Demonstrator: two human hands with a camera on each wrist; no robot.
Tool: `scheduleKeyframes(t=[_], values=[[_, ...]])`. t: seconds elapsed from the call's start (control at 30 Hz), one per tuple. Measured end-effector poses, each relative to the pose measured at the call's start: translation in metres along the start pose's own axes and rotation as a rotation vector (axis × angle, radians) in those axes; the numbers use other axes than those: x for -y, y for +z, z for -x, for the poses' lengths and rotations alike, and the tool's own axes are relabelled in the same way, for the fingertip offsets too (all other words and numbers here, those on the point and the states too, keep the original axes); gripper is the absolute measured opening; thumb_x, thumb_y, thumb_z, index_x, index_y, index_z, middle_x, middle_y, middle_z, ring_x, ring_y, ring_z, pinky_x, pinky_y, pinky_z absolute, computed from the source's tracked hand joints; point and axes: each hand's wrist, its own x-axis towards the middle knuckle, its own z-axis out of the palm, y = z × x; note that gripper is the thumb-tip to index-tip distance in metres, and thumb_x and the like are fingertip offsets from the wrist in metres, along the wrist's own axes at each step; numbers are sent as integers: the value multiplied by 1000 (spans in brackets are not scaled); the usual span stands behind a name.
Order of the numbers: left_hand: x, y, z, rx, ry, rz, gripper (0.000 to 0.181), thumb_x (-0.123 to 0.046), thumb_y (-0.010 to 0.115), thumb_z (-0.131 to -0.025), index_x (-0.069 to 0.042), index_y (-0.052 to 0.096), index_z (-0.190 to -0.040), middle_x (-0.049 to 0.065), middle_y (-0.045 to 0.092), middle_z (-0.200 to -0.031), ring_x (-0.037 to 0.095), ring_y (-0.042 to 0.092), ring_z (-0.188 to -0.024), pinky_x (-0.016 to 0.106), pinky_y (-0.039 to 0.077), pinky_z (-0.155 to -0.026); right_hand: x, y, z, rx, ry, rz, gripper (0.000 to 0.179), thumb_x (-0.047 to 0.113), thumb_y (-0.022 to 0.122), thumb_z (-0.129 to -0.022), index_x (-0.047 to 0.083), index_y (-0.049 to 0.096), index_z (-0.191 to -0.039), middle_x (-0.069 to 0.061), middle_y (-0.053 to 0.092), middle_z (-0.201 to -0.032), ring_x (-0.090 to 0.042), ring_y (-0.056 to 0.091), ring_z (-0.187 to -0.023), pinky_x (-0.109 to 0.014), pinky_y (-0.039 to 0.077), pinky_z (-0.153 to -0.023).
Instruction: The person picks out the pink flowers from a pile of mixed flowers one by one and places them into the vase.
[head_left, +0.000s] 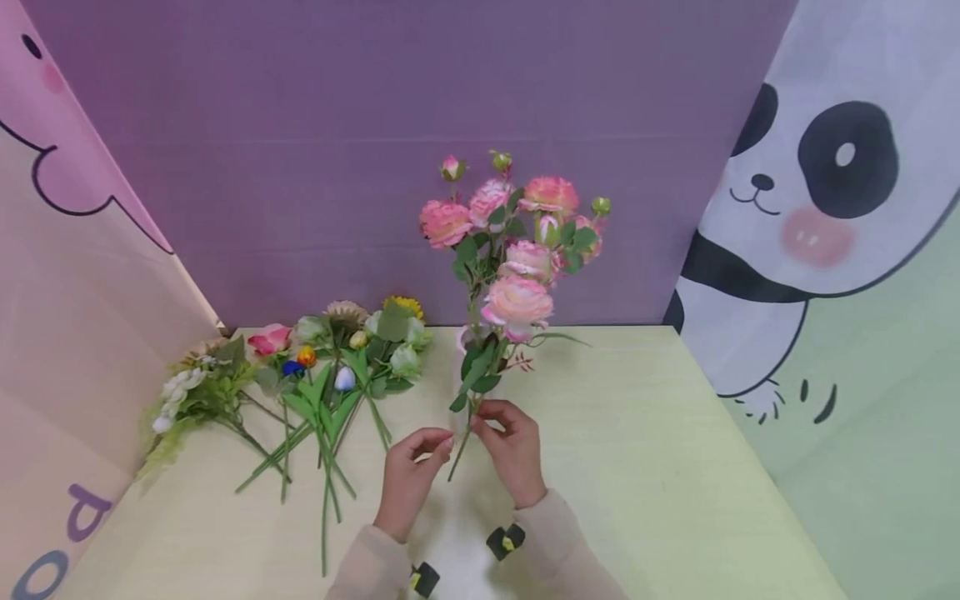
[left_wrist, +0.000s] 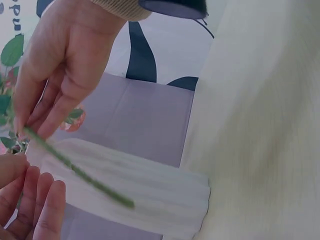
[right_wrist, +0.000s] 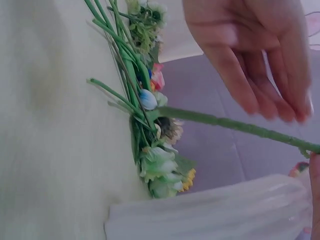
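Note:
A tall artificial pink peony spray (head_left: 517, 300) with several blooms, buds and green leaves stands up from my right hand (head_left: 513, 446). Thumb and fingers of that hand pinch its stem, and the lower end sticks out beneath them. In the left wrist view the bare green stem (left_wrist: 80, 172) slants downward. My left hand (head_left: 412, 475) hovers close beside the stem, its fingers loosely bent around nothing. From the right wrist camera, the left hand (right_wrist: 255, 55) appears apart from the stem. Behind the stem is a white ribbed vase (left_wrist: 160, 187), mostly hidden in the head view.
Several loose artificial flowers lie at the table's left: white blossoms (head_left: 180, 392), a pink rose (head_left: 270, 339), a blue-white tulip (head_left: 345, 379), a pale green bloom (head_left: 405, 361) and a yellow flower (head_left: 405, 306). A purple backdrop (head_left: 315, 167) rises behind the table (head_left: 660, 467).

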Motion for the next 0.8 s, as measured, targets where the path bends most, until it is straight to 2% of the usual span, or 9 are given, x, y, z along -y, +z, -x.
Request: scheduleKeyframes(t=[0.17,0.37,0.43,0.5,0.67,0.77,0.8], values=[[3,-12,0,-21,-41,10,20,-10,66,-88,6,65,-101,21,65,-95,17,64,-79,25,57,-72,-14,-10,-7,-46,-38,-21,13,-12,66,-79,-9,63,-92,-21,66,-88,-6,63,-79,-26,57,-69],[6,-26,-2,-62,-62,13,19,-9,61,-91,8,63,-101,17,65,-93,14,63,-77,26,57,-71,-13,-21,-18,-58,-137,-59,13,-12,65,-79,-12,61,-92,-27,62,-87,-7,63,-80,-26,57,-71],[6,-30,-2,-67,-63,17,19,-8,60,-92,8,62,-101,14,65,-92,16,63,-78,27,57,-71,-11,-24,-23,-72,-154,-78,14,-13,65,-79,-14,60,-92,-25,63,-86,-8,63,-79,-26,57,-71],[6,-33,-3,-69,-67,24,18,-7,59,-92,8,62,-102,12,65,-92,17,64,-80,27,57,-72,-8,-27,-29,-83,-166,-88,14,-12,65,-80,-14,59,-92,-17,65,-85,-8,63,-78,-26,57,-71],[6,-39,-4,-63,-90,18,20,-8,58,-93,7,61,-105,14,65,-96,16,63,-81,26,57,-74,-3,-34,-43,-101,-196,-142,15,-10,64,-83,-17,55,-93,-5,65,-83,-8,64,-75,-25,57,-69],[7,-43,-6,-50,-111,-16,22,-11,58,-93,5,61,-108,13,65,-98,16,63,-83,25,56,-74,0,-40,-52,-117,-211,-192,21,-7,66,-83,-19,52,-93,-7,64,-81,-9,64,-73,-26,57,-69],[7,-44,-6,-48,-115,-26,22,-12,59,-93,5,61,-108,14,64,-99,17,63,-84,25,56,-74,1,-41,-55,-123,-212,-202,24,-5,67,-83,-19,51,-93,-4,64,-81,-9,64,-72,-27,58,-68]])
